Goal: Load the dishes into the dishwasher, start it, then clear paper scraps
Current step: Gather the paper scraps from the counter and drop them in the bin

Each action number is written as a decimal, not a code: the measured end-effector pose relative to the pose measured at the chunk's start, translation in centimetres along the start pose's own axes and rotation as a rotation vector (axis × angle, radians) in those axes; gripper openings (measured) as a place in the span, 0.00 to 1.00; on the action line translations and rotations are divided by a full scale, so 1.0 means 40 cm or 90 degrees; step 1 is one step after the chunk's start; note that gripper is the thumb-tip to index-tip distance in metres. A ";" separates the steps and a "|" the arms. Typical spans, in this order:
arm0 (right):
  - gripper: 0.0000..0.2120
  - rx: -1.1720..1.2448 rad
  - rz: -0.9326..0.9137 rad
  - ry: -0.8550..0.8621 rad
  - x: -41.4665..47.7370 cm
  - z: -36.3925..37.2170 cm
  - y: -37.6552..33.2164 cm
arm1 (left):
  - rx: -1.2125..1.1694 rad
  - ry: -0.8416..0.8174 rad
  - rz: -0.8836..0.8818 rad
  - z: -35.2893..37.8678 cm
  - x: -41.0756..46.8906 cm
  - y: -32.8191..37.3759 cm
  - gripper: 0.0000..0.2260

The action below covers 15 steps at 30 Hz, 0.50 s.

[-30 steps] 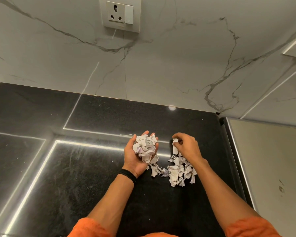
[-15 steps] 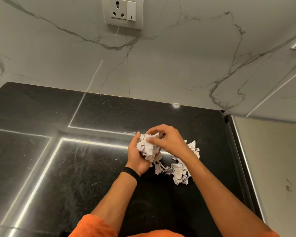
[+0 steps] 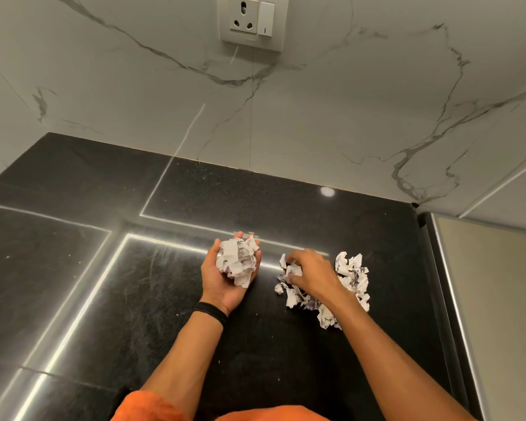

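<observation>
Black polished stone tabletop [image 3: 134,299], with bright strip-light reflections crossing it. We record two lots of paper.

Lot 1: a wad of paper scraps [image 3: 237,262] sits in the left hand [image 3: 222,284]. The hand is turned palm up just above the tabletop. Its fingers are half curled round the far side of the wad and the thumb is up on the left, so it cups the wad rather than squeezing it. The wad is a rounded lump and we find no clear long axis.

Lot 2: a pile of paper scraps [image 3: 354,276] lies loose on the tabletop to the right, apart from the left hand and near the tabletop's right edge. It is irregular. Its longest stretch runs roughly from the far side back toward us. The right hand [image 3: 315,275] is palm down on it, fingers bent onto the crumpled pieces at the pile's left edge and gripping a few. The fingertips are slightly blurred.

Writing: grey print shows on several scraps, too small for us to read. The wall plate [image 3: 251,21] carries a three-hole socket and a rocker switch [image 3: 266,21] with one short vertical mark. A small imprint low on the plate is illegible.

Other: white veined marble-look wall [image 3: 316,117]; black wristband [image 3: 211,311] on the left wrist; orange sleeves [image 3: 152,405]; a pale, metal-edged panel [image 3: 492,314] at right.
</observation>
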State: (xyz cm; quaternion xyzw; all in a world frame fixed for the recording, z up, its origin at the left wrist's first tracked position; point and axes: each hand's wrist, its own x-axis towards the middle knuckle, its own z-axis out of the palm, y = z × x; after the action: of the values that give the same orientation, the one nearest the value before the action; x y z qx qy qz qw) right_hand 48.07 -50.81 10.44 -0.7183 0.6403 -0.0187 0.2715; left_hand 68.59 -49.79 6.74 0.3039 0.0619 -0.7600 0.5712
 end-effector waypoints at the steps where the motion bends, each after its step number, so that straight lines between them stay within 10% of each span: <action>1: 0.17 0.020 0.003 0.017 -0.003 0.006 0.002 | -0.002 0.002 0.004 -0.001 -0.001 0.001 0.25; 15: 0.06 0.594 -0.061 0.150 -0.012 -0.106 -0.092 | 0.042 -0.046 -0.058 0.053 -0.019 -0.065 0.26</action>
State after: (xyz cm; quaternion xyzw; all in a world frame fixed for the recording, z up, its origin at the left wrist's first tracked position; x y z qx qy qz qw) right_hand 49.75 -51.78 15.76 -0.5416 0.5562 -0.3975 0.4892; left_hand 65.54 -49.21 8.19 0.2920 0.0301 -0.7972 0.5275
